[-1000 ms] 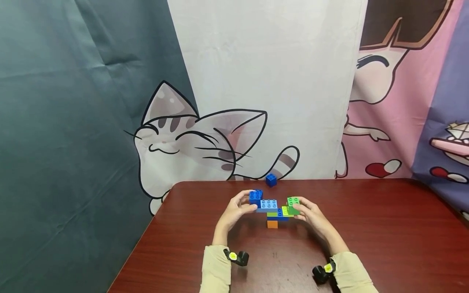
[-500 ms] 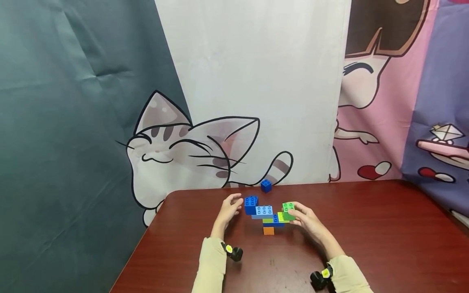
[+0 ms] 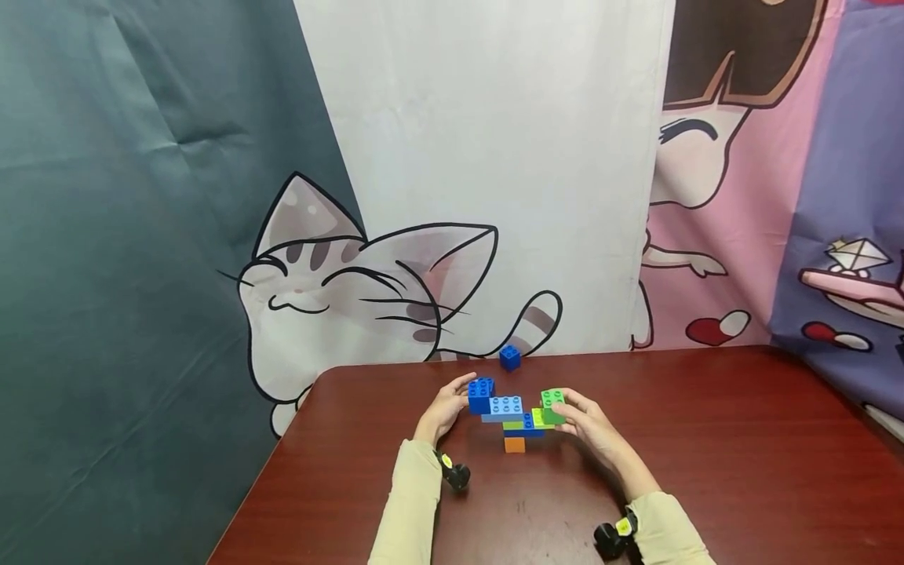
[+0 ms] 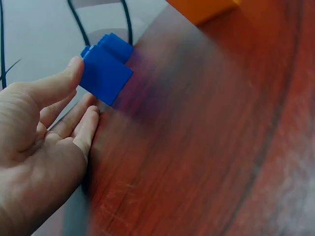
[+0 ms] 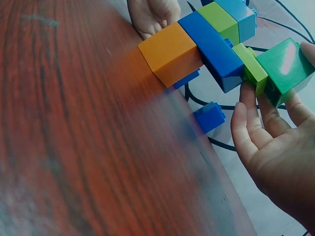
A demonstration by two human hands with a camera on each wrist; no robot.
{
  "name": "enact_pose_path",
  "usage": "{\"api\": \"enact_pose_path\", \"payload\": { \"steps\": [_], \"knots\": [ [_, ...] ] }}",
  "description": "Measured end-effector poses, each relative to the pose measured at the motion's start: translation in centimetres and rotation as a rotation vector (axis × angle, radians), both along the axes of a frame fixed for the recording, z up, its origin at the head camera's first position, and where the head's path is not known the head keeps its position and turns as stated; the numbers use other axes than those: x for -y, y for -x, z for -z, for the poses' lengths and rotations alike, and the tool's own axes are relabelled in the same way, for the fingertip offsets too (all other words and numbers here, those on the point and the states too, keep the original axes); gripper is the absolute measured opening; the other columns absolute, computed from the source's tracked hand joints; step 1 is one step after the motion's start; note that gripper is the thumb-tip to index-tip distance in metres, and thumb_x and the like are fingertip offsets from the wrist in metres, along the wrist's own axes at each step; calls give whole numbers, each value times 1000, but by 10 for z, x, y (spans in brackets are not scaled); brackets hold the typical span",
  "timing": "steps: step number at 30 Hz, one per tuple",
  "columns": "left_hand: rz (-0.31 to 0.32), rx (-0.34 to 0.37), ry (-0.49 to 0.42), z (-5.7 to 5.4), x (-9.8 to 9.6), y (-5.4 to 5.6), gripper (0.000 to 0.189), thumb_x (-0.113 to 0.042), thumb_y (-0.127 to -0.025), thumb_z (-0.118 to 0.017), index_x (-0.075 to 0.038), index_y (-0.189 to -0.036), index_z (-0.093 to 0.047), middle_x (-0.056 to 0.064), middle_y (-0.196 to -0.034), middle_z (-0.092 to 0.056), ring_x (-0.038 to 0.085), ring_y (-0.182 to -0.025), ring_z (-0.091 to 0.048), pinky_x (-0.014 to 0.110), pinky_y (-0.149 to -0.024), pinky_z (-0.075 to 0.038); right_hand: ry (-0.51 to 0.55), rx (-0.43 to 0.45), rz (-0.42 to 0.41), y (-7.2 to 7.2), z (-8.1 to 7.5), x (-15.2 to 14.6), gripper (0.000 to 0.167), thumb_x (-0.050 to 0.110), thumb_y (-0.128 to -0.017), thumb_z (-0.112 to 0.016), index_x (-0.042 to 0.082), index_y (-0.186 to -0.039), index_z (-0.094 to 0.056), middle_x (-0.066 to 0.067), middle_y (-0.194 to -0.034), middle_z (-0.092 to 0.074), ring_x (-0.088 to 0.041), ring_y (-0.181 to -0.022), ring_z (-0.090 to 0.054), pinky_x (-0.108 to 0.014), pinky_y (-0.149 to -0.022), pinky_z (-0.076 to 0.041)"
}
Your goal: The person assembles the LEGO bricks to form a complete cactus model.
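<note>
A structure of joined toy building bricks stands on the table, an orange brick [image 3: 515,445] at its base. Above it are a dark blue brick [image 5: 211,51], lime bricks [image 5: 219,22] and a light blue brick [image 3: 505,406]. A dark blue brick [image 3: 480,396] tops the left end, a green brick [image 3: 553,406] the right. My right hand [image 3: 593,428] pinches the green brick between thumb and fingers. Beside the left dark blue brick is my left hand [image 3: 443,412], its fingers loosely extended, the thumb [image 4: 74,71] at the brick's edge; whether it touches is unclear.
A separate blue brick [image 3: 510,358] sits at the far edge of the reddish-brown table [image 3: 339,486]. Behind the table hangs a printed cloth backdrop [image 3: 551,157] with a cartoon cat. Black wrist cameras [image 3: 455,476] are strapped over both sleeves.
My left hand let go of the dark blue brick, drew back leftwards, then came close to it again. My right hand stayed on the green brick. The head view shifted slightly.
</note>
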State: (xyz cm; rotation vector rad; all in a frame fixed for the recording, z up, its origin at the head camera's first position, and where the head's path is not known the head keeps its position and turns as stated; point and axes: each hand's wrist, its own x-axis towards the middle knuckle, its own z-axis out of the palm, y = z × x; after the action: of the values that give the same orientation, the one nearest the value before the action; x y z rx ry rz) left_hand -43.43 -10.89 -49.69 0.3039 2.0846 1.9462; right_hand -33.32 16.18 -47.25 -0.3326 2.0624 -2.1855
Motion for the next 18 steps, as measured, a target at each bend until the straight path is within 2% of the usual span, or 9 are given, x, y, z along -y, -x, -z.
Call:
{"api": "enact_pose_path", "payload": {
  "steps": [5, 12, 18],
  "knots": [
    [-20, -6, 97, -3, -2, -1, 59, 10, -89, -53, -5, -146, -43, 21, -144, -49, 33, -130, -50, 43, -108, -45, -8, -7, -4, -2, -2, 1, 46, 19, -99, -52, -9, -133, -39, 7, -100, -61, -3, -85, -64, -22, -81, -56],
    [-72, -36, 153, -1, -5, 0, 46, 4, -92, -54, -1, -137, -52, 19, -129, -60, 21, -109, -58, 32, -95, -52, -20, -10, -30, -3, -2, -1, 50, 17, -100, -51, -13, -137, -34, 7, -102, -60, -2, -87, -64, -23, -83, -56],
    [-82, -34, 143, -2, -5, 1, 41, 3, -94, -52, -1, -135, -52, 19, -128, -60, 20, -109, -57, 33, -96, -52, -1, -5, -23, -2, -3, 0, 47, 17, -100, -51, -11, -135, -36, 7, -100, -61, -2, -85, -64, -22, -82, -56]
  ]
}}
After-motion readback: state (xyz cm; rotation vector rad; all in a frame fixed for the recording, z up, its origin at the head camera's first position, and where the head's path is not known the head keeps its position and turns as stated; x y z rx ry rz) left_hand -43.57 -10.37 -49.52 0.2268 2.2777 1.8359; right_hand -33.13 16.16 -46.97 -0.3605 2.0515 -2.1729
